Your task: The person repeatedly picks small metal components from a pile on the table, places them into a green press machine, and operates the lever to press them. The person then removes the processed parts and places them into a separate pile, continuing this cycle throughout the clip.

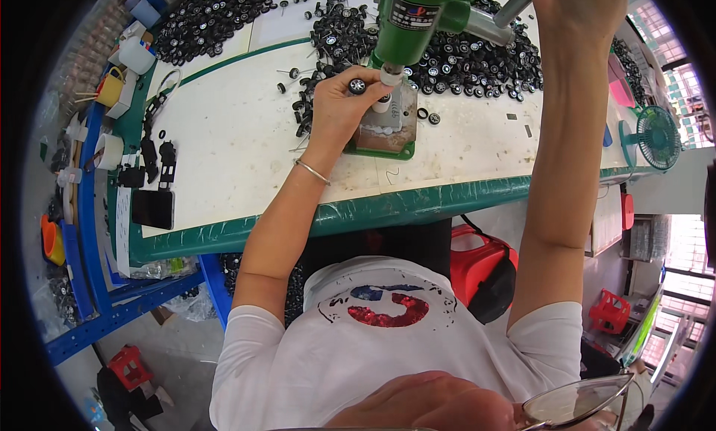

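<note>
Black toy wheel (357, 86) pinched in left hand (339, 107) under green press (406, 21); right hand (578, 2) clamped on lever (514, 4).

White workbench (224, 133) edged in green tape. Green press (403, 28) stands far centre; black toy wheels (462, 65) are heaped beside it; a phone (154, 209) lies near left.

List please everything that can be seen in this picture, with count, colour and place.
press: one, green, table back centre
lever: one, grey, at press right
wheel: one, black with silver hub, in left hand under the press
wheel piles: many, black, table back
table: one, white top, green edge
phone: one, black, table left front
fan: one, green, right
stools: two, red, floor
bracelet: one, silver, left wrist
left hand: holds wheel
right hand: grips lever
</note>
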`<action>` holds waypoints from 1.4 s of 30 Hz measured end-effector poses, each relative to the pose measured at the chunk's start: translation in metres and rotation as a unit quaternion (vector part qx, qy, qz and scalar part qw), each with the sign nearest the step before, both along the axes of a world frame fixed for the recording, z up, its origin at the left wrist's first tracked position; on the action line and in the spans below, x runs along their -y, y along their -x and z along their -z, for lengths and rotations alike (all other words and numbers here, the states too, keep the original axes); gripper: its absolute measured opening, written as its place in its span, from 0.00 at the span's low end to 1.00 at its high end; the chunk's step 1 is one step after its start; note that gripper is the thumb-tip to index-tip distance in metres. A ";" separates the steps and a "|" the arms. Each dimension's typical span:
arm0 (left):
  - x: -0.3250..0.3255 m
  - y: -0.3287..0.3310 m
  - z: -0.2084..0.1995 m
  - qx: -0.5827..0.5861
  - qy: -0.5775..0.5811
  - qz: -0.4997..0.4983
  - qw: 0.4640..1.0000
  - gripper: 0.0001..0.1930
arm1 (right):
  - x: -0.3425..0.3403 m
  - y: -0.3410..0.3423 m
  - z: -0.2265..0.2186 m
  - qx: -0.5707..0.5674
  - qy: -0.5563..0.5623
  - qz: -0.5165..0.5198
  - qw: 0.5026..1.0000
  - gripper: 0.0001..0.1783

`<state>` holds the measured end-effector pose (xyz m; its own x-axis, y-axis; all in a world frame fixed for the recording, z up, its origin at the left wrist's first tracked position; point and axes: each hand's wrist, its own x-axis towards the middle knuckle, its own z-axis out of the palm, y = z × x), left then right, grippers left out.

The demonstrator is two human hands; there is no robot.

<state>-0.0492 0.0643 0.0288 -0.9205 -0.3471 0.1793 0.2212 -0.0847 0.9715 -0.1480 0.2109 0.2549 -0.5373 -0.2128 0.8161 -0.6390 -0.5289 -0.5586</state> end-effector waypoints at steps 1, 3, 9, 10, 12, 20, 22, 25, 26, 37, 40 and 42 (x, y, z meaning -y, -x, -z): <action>0.001 0.000 0.002 -0.012 0.011 -0.007 1.000 0.07 | -0.002 -0.001 0.003 -0.036 0.017 -0.008 0.999 0.17; 0.000 0.003 0.005 -0.037 0.030 -0.014 0.999 0.07 | -0.006 -0.007 0.012 -0.094 0.045 -0.008 0.995 0.17; -0.003 0.002 0.005 0.001 0.072 -0.034 0.997 0.09 | -0.012 -0.032 0.028 -0.147 0.099 0.011 0.984 0.18; -0.003 0.002 0.005 0.007 0.060 -0.031 0.998 0.10 | -0.009 -0.033 0.026 -0.129 0.107 0.019 0.986 0.17; -0.007 -0.001 0.004 0.025 0.032 -0.028 0.999 0.13 | -0.003 -0.037 0.025 -0.091 0.124 0.031 0.988 0.17; -0.001 0.001 -0.009 0.023 0.039 0.025 0.999 0.13 | -0.003 0.078 -0.001 0.306 0.039 -0.350 0.885 0.13; 0.002 -0.008 -0.014 0.023 0.048 0.022 0.998 0.11 | -0.003 0.138 0.003 0.303 -0.014 -0.372 0.877 0.12; 0.023 -0.020 -0.010 0.005 -0.022 0.007 1.000 0.10 | -0.016 0.193 0.024 0.291 -0.060 -0.422 0.857 0.11; 0.029 -0.031 -0.010 0.036 -0.101 -0.039 0.993 0.08 | -0.013 0.173 0.030 0.283 -0.049 -0.374 0.882 0.10; 0.062 -0.112 0.021 0.161 0.370 -0.093 0.910 0.07 | -0.072 0.053 0.170 0.217 -0.313 0.126 0.916 0.16; 0.058 -0.103 0.026 0.122 0.421 -0.080 0.895 0.07 | -0.093 0.055 0.228 0.222 -0.382 0.187 0.877 0.14; 0.053 -0.098 0.024 0.109 0.401 -0.075 0.907 0.07 | -0.109 0.060 0.264 0.108 -0.434 0.271 0.853 0.12</action>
<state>0.0486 0.0113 0.0049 -0.9176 -0.3105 0.2483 -0.0335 0.6827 0.7300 -0.2082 0.3203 -0.0089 -0.8659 -0.3594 0.3478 -0.4915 0.4826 -0.7250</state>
